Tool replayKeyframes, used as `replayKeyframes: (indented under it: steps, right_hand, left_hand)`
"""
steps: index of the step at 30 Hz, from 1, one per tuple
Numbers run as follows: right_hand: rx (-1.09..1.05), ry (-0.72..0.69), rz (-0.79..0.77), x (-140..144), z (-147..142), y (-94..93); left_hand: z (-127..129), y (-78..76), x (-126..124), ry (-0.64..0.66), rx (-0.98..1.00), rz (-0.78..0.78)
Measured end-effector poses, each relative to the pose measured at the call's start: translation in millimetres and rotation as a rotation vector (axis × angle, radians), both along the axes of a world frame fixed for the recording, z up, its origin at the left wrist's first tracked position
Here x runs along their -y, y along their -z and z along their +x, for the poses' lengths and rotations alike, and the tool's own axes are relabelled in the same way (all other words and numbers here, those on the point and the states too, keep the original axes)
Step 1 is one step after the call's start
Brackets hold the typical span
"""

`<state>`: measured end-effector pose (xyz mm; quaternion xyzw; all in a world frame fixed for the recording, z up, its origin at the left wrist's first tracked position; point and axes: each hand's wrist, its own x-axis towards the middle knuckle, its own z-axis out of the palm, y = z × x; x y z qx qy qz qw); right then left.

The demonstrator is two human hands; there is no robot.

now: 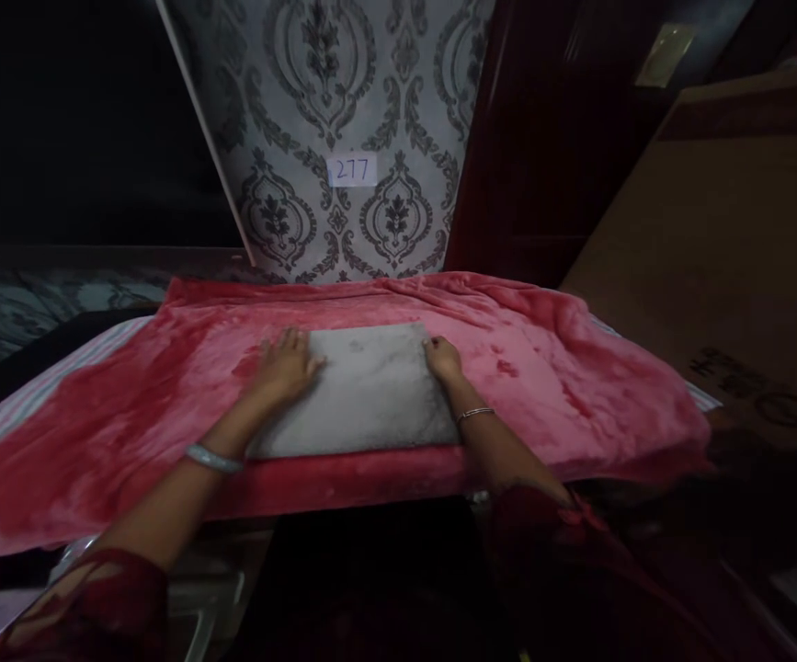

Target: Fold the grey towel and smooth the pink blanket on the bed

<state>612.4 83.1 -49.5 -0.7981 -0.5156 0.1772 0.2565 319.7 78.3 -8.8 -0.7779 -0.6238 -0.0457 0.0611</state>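
A pale grey rectangular piece (370, 391), soft-looking like folded cloth or a mat, lies flat on a pink-red plush blanket (542, 368). My left hand (289, 366) rests open along its left edge, fingers stretched out and thumb over the grey surface. At its upper right corner, my right hand (443, 359) has its fingers curled closed on the edge. How much of the edge is between those fingers is partly hidden.
The blanket covers a table, with a striped cloth (46, 391) showing underneath at the left. Behind stands a patterned wall with a paper label (352, 169) reading 277. A large cardboard box (729, 267) is on the right, a dark screen (81, 129) on the left.
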Motion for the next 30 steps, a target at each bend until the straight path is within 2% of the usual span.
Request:
replayKeyframes:
  steps: [2, 4, 6, 8, 10, 13, 16, 18, 25, 28, 30]
  right_hand:
    - [-0.017, -0.042, -0.005, 11, 6, -0.3]
    - [-0.021, -0.069, 0.001, 28, 9, 1.9]
    - [-0.012, -0.074, 0.014, 48, 11, 6.9]
    - [0.001, -0.067, 0.024, 66, 10, 13.6]
    - [0.018, -0.052, 0.033, 77, 8, 20.0]
    - [0.052, -0.036, 0.059, 85, 5, 26.1]
    - [0.065, -0.042, 0.082, 87, 4, 27.7]
    - [0.056, -0.048, 0.09, 87, 4, 28.5]
    - [0.032, -0.028, 0.135, 87, 6, 36.6]
    - [0.029, -0.025, 0.14, 87, 5, 37.9]
    - [0.023, -0.02, 0.143, 87, 5, 37.7]
  left_hand:
    - [37, -0.8, 31, 0.17, 0.024, -0.023]
    - [77, 4.7, 59, 0.316, 0.064, -0.068]
    - [113, 15.7, 79, 0.398, 0.1, -0.105]
    - [142, 29.7, 88, 0.424, 0.115, -0.131]
    - [159, 43.6, 91, 0.43, 0.111, -0.128]
    - [166, 57.2, 90, 0.441, 0.095, -0.094]
    - [152, 58.8, 89, 0.424, 0.086, -0.102]
    - [131, 55.7, 89, 0.367, 0.081, -0.123]
    - [8, 47.4, 88, 0.012, -0.031, -0.05]
    - [-34, 53.1, 89, -0.046, 0.033, -0.042]
    - [-53, 60.2, 90, -0.064, 0.139, -0.042]
